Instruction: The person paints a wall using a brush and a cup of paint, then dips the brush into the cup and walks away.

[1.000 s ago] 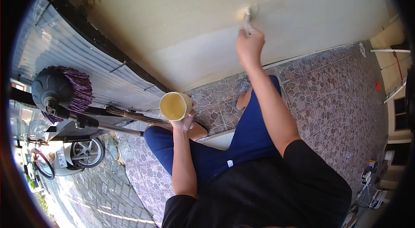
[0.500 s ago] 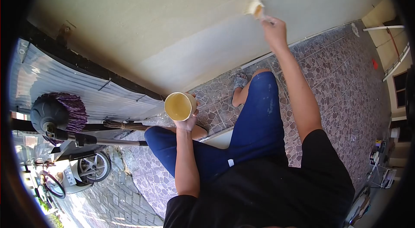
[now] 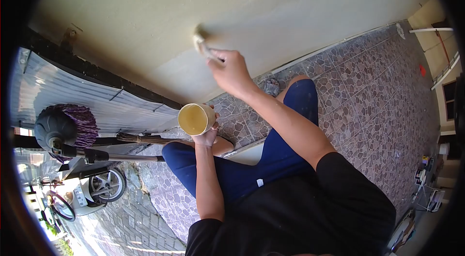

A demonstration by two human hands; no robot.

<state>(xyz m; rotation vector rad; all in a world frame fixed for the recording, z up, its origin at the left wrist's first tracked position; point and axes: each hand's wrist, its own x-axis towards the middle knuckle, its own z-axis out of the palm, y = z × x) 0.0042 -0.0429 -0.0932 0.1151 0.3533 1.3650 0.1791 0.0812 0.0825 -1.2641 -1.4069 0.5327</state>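
Observation:
My right hand is closed round the handle of a paintbrush, whose bristles are at the wall. Lower down, my left hand wraps round a cup from behind and below, its open mouth facing me. Yellowish liquid shows inside the cup. The wall is cream coloured, with a paler grey-white band along its lower part, and the brush overlaps the upper edge of that band.
To the left a mop with a purple head leans beside a stick broom and a corrugated metal sheet. A motorbike stands behind them. Stone-patterned floor tiles run along the wall's foot.
My right hand has swept the brush left and down along the wall, from the upper right to above the cup. The cup has shifted slightly left in my left hand.

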